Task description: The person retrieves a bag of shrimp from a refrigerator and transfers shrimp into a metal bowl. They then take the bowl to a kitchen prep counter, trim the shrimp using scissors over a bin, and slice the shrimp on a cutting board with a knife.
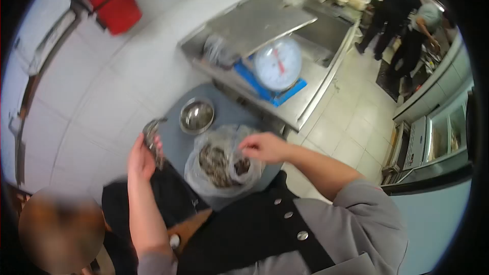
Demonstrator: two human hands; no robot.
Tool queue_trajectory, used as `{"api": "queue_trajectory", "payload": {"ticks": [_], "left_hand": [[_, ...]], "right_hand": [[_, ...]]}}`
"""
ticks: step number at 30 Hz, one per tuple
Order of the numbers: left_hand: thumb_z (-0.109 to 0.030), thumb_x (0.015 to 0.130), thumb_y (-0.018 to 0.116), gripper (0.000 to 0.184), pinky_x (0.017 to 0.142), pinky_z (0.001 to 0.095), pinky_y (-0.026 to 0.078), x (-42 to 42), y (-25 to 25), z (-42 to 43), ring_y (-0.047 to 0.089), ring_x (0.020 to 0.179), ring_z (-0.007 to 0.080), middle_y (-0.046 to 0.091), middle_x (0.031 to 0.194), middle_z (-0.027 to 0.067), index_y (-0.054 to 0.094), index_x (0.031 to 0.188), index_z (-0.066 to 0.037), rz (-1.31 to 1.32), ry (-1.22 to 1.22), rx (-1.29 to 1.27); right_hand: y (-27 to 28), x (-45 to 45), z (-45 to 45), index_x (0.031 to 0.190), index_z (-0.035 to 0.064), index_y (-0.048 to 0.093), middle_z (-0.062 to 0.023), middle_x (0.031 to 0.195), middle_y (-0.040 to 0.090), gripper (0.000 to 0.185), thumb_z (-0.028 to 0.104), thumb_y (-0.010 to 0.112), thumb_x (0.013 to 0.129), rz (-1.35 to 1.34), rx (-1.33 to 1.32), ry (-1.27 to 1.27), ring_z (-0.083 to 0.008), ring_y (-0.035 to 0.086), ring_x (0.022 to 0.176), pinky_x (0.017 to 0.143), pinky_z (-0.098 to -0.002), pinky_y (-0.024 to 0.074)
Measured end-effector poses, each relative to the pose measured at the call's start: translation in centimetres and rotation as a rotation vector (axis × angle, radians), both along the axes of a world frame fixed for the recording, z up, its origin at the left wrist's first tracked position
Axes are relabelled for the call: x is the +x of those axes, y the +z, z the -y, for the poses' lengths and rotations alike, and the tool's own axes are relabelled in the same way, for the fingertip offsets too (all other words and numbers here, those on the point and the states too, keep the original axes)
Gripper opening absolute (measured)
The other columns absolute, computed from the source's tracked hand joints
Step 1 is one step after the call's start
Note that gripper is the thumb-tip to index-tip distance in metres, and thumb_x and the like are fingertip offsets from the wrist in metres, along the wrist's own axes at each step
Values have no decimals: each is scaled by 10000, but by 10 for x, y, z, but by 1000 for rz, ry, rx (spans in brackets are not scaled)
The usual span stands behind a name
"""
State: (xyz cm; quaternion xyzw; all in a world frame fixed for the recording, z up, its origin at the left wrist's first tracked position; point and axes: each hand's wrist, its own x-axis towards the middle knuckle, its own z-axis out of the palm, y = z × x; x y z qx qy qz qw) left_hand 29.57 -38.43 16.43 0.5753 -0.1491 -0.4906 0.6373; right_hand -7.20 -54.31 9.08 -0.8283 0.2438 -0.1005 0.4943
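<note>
My left hand (142,157) is wrapped round a greyish shrimp (151,135), held up left of the grey table (175,140). My right hand (265,147) is over the right side of a clear plastic bag (196,181), its fingers pressed together; what they hold, if anything, is too small to make out. Inside the bag lies a heap of greyish shrimp (215,165), with a smaller dark reddish-brown pile (241,166) at its right. Behind the bag stands a round metal bowl (197,115) with something dark in it.
Past the table is a metal sink (316,107) bearing a dial scale (277,64) with a blue base. A red bin (116,7) stands at upper left. Two people (395,12) are at upper right; a blurred round area covers the lower left.
</note>
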Motion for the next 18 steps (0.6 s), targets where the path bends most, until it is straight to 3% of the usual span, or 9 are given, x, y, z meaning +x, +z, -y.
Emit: {"api": "queue_trajectory", "payload": {"ticks": [3, 7, 13, 16, 18], "left_hand": [[-409, 1074, 406, 391, 645, 356, 494, 32, -66, 12, 668, 791, 202, 691, 983, 57, 607, 1120, -77, -85, -4, 142], [-343, 1064, 446, 332, 611, 382, 486, 45, -108, 28, 654, 753, 206, 666, 927, 77, 600, 1088, -50, -43, 30, 228], [-302, 1051, 479, 294, 582, 409, 489, 51, -118, 64, 650, 723, 218, 653, 919, 87, 587, 1082, -30, 42, 6, 300], [-316, 1048, 490, 324, 620, 398, 507, 60, -118, 93, 655, 753, 210, 667, 979, 90, 587, 1160, -28, -67, -84, 189], [-356, 1036, 507, 378, 713, 390, 521, 62, -115, 114, 654, 816, 201, 666, 1016, 68, 563, 1241, -43, 10, -32, 228]], "right_hand": [[-20, -29, -4, 1134, 51, 697, -58, 883, 707, 281, 254, 662, 942, 55, -4, -135, -134, 639, 794, 733, -310, 529], [-18, -67, -11, 1151, 7, 680, -37, 876, 689, 279, 207, 671, 958, -76, 220, -281, -106, 624, 797, 727, -277, 519], [-25, -88, -18, 1159, 5, 671, -33, 868, 685, 265, 191, 655, 971, -161, 275, -404, -95, 613, 762, 696, -272, 517], [-28, -89, -21, 1165, 5, 663, -17, 833, 662, 261, 183, 652, 975, -145, 268, -410, -85, 591, 728, 671, -262, 506], [-29, -88, -21, 1169, 2, 657, -4, 809, 644, 259, 176, 650, 976, -135, 269, -397, -81, 576, 708, 656, -259, 497]]}}
